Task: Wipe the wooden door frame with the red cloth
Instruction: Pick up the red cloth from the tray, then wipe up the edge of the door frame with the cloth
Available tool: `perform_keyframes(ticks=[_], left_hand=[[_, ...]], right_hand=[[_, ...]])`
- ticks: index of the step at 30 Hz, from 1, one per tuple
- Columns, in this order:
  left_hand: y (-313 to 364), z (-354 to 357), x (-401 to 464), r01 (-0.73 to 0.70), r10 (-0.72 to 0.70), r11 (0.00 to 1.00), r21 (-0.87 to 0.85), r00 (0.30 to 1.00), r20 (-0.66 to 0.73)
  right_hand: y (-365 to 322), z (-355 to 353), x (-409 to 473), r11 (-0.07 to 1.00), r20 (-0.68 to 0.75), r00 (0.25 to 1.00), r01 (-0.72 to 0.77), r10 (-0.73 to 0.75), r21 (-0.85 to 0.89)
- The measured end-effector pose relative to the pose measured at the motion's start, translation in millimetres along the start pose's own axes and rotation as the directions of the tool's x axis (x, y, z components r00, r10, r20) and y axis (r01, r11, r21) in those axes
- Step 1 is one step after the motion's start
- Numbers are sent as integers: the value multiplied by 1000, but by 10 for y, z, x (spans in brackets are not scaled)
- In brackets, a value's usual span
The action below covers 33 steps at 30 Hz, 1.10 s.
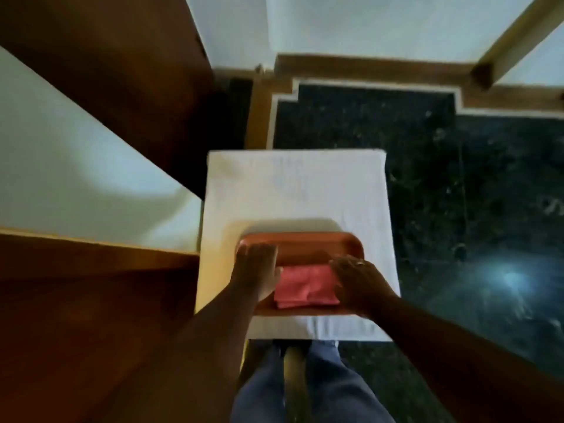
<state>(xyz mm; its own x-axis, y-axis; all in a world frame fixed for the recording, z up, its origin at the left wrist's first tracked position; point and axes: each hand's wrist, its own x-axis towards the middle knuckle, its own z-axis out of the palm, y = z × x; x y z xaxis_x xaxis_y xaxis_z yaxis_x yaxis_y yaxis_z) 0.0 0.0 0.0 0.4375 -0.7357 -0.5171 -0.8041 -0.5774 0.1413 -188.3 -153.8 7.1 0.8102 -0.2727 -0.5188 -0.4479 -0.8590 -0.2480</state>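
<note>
A folded red cloth (305, 286) lies in an orange tray (305, 244) on a small surface covered with white fabric (293, 184). My left hand (256, 270) rests flat on the tray's left side, fingers spread, touching the cloth's left edge. My right hand (358, 283), with a ring on one finger, lies over the cloth's right edge; whether it grips the cloth is unclear in the blur. The wooden door frame (128, 87) runs diagonally at the upper left, and more brown wood (76, 300) fills the lower left.
Dark speckled floor (457, 193) with a wooden and white border spreads to the right. White walls stand at the top and left. My legs in blue trousers (305, 389) show below the covered surface. A wooden strip (512, 35) crosses the top right.
</note>
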Motion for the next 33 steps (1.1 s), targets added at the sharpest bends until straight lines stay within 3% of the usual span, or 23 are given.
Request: perform_keyframes(ticks=[4, 6, 10, 12, 14, 17, 23, 27, 31, 33], left_hand=[[-138, 917, 484, -14, 27, 994, -106, 992, 122], [-122, 1206, 667, -55, 70, 986, -157, 993, 93], [-82, 1438, 948, -183, 187, 982, -41, 976, 115], [-77, 1367, 947, -206, 212, 977, -52, 967, 142], [-125, 1106, 797, -139, 179, 964, -226, 969, 169], [-252, 482, 461, -77, 142, 917, -391, 980, 140], [-595, -1160, -380, -77, 25, 892, -445, 992, -120], [-816, -2003, -1199, -51, -79, 876, -479, 965, -249], [-1061, -2678, -2319, -5, -258, 823, -568, 888, -382], [-1143, -2954, -2923, -27, -309, 809, -587, 830, -465]], right_hand=[[286, 786, 596, 997, 151, 987, -42, 52, -70], [363, 1036, 825, 991, 128, 987, -89, 102, -104], [438, 1206, 1099, 986, 84, 987, -127, 136, -106], [456, 1131, 1102, 986, 126, 978, -167, 164, 9], [418, 856, 990, 949, 185, 966, -221, 182, 223], [307, 309, 760, 754, 107, 954, -286, 279, 591], [-250, -1172, 249, 535, -74, 949, -108, 307, 838], [-795, -1884, 77, 614, -287, 942, 124, 174, 780], [-1668, -2564, -78, 598, -414, 910, 335, -6, 728], [-2188, -2914, -171, 529, -496, 863, 464, -90, 711]])
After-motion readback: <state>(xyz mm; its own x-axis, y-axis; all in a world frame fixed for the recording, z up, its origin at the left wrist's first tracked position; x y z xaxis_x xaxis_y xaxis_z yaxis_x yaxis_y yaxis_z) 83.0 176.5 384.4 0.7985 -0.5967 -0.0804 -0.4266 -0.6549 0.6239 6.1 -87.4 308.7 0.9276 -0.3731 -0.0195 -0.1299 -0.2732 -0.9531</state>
